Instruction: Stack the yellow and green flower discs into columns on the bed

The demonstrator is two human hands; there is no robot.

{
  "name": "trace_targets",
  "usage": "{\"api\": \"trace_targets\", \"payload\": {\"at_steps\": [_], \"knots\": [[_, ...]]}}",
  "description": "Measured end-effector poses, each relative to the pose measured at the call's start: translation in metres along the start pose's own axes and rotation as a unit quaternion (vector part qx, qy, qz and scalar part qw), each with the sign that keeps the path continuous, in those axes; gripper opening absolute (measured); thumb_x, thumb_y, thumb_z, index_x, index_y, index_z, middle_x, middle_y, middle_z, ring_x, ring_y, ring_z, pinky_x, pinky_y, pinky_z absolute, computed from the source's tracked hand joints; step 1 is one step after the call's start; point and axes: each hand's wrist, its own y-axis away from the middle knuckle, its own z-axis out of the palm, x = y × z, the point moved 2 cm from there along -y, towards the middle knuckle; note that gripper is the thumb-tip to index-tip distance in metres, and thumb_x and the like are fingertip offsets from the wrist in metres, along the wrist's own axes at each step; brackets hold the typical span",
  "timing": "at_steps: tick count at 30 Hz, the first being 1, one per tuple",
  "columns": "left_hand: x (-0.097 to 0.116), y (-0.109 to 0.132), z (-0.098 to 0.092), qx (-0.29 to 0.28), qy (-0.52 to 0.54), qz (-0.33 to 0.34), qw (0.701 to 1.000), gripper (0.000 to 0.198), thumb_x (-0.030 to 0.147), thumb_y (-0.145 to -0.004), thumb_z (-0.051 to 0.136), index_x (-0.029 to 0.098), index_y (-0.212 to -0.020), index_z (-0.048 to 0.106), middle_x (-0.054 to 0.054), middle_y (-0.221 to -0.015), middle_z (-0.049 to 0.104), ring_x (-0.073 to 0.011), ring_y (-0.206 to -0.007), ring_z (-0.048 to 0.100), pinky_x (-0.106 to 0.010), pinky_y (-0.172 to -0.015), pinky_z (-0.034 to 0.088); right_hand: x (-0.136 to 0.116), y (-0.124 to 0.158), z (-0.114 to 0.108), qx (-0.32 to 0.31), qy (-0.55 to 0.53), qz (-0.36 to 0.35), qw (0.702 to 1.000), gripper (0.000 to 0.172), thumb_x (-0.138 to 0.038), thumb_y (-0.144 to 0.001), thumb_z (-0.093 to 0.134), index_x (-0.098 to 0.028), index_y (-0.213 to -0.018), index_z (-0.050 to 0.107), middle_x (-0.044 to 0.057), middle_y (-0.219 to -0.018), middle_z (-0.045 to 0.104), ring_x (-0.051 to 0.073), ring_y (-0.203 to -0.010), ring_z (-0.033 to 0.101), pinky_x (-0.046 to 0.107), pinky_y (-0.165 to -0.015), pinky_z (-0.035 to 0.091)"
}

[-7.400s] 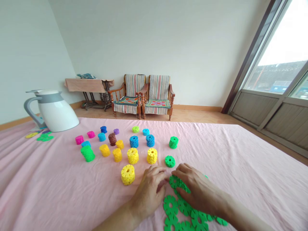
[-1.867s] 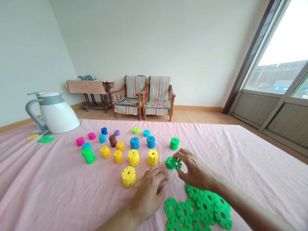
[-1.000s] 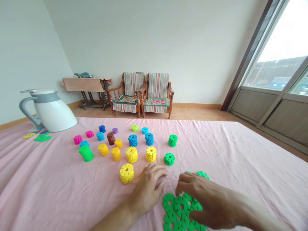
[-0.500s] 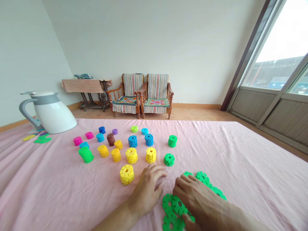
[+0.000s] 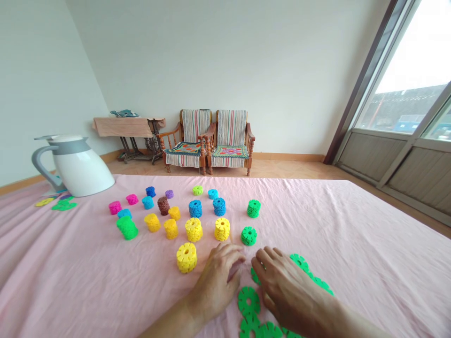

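Low over the pink cloth, my left hand (image 5: 220, 279) is curled with thumb and fingers apart; nothing shows between them. My right hand (image 5: 287, 288) is bent over loose green notched discs, and a green disc (image 5: 255, 276) shows at its fingertips; its grip is hidden. More green discs (image 5: 248, 301) lie flat beside and below that hand, others (image 5: 299, 262) to its right. Just beyond my hands stands a short green stack (image 5: 249, 235), with a taller green stack (image 5: 253, 208) behind it. Yellow stacks (image 5: 186, 257) (image 5: 222, 229) stand left of and beyond my left hand.
Several blue, orange, brown, pink and purple stacks stand on the pink cloth (image 5: 352, 225), with a bright green stack (image 5: 127, 227) at left. A white jug (image 5: 82, 169) and loose discs (image 5: 64, 203) are at far left. Two chairs (image 5: 230, 136) stand beyond the table.
My right hand has drawn slightly back over the green discs, and a disc now shows by its fingertips. Some discs under it have shifted. My left hand has hardly moved.
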Motion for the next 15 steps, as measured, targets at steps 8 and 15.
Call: {"api": "trace_targets", "payload": {"at_steps": [8, 15], "knots": [[0.002, 0.0, -0.001, 0.004, 0.004, 0.004, 1.0, 0.037, -0.001, -0.069, 0.049, 0.02, -0.097, 0.063, -0.004, -0.111, 0.063, -0.0193, -0.112, 0.051, -0.036, -0.102, 0.036, 0.036, -0.039, -0.01, 0.098, -0.073, 0.051, 0.991, 0.017, -0.016, -0.075, 0.05, -0.015, -0.091, 0.057, 0.008, -0.085, 0.058, 0.021, -0.083, 0.053, 0.035, -0.076, 0.042], [0.001, 0.001, 0.0, 0.004, -0.008, -0.006, 1.0, 0.033, 0.002, -0.073, 0.052, 0.021, -0.097, 0.065, -0.004, -0.109, 0.063, -0.0195, -0.111, 0.051, -0.036, -0.1, 0.037, 0.053, -0.061, 0.006, 0.097, -0.055, 0.076, 0.991, 0.023, -0.02, -0.073, 0.053, -0.016, -0.095, 0.061, 0.007, -0.083, 0.061, 0.022, -0.081, 0.058, 0.035, -0.076, 0.04]]}}
